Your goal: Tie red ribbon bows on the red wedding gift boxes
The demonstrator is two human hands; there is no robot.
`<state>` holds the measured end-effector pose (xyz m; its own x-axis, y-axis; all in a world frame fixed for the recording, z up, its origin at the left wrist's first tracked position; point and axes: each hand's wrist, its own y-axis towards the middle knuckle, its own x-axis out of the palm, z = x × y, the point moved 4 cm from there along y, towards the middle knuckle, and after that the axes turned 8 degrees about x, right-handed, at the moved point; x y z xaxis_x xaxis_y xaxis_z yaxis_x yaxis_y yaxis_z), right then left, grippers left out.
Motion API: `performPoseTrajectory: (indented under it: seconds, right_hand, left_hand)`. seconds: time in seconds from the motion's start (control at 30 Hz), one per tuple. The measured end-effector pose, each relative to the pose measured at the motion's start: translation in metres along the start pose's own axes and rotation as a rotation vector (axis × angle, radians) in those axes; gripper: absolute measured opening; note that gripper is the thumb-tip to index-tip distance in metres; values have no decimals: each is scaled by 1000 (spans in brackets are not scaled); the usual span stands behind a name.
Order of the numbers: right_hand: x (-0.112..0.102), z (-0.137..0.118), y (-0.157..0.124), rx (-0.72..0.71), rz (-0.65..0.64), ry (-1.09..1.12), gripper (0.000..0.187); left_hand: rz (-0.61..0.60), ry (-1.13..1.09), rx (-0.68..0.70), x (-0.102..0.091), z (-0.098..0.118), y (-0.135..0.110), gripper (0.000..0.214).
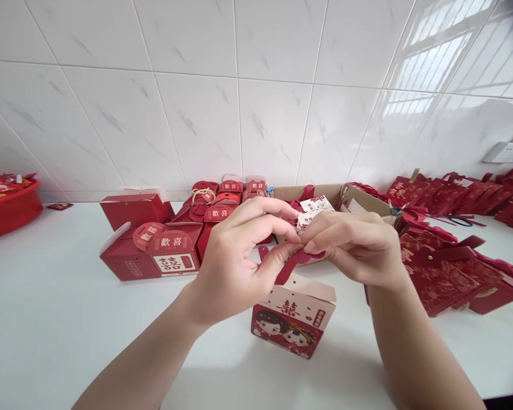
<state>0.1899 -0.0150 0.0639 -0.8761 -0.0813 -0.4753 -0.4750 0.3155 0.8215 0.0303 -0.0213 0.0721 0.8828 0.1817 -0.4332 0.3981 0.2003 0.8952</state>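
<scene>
White surface point(47, 319), rows of red gift boxes point(154, 250) at the back, small cartoon-couple box point(297, 319) standing open near the front, left hand point(235, 256) and right hand point(354, 245) meeting just above it, both pinching a red ribbon point(297, 259)

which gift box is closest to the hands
The small cardboard box with pale pink top and cartoon couple on its red front, below the left hand and right hand; the other boxes are red-topped and farther off.

Glossy white wall tiles point(196, 114) with grey veining fill the upper frame. A bright window reflection point(436, 62) shows at upper right, above a white tabletop point(47, 319). At far right is what may be a switch plate point(507, 152).
</scene>
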Motion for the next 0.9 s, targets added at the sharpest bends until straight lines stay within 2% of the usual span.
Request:
performPoseTrajectory:
  seconds: [0.07, 0.17, 0.23, 0.33, 0.4, 0.43, 0.5, 0.67, 0.8, 0.9]
  right_hand:
    - [-3, -1, 0, 19, -35, -29, 20]
    - [-16, -5, -3, 81, -163, 15, 19]
    - [-26, -9, -8, 117, -348, 122, 18]
    - [-33, -19, -21, 186, -759, 241, 19]
    - [-35, -25, -28, 224, -931, 245, 21]
    - [-34, -28, -29, 236, -957, 235, 23]
    - [-31, -31, -28, 254, -946, 200, 25]
    - [-22, -16, -23, 395, -889, 95, 21]
    - [-16, 3, -24, 505, -865, 189, 9]
    - [-11, 16, -27, 633, -850, 212, 9]
  left_hand:
    - [-37, -26, -25, 0, -1, 1, 8]
    - [-225, -170, -122, -1, -7, 0, 15]
    - [-415, -238, -200, 1, -10, -4, 34]
    - [-729, -185, -292, 9, -14, -15, 58]
    - [-883, -119, -344, 19, -16, -23, 49]
    - [-927, -93, -366, 24, -18, -25, 39]
    - [-959, -47, -406, 34, -24, -28, 28]
    - [-864, 44, -446, 50, -46, -29, 20]
    - [-841, 16, -405, 57, -55, -29, 13]
    - [-836, -13, -407, 57, -55, -30, 11]
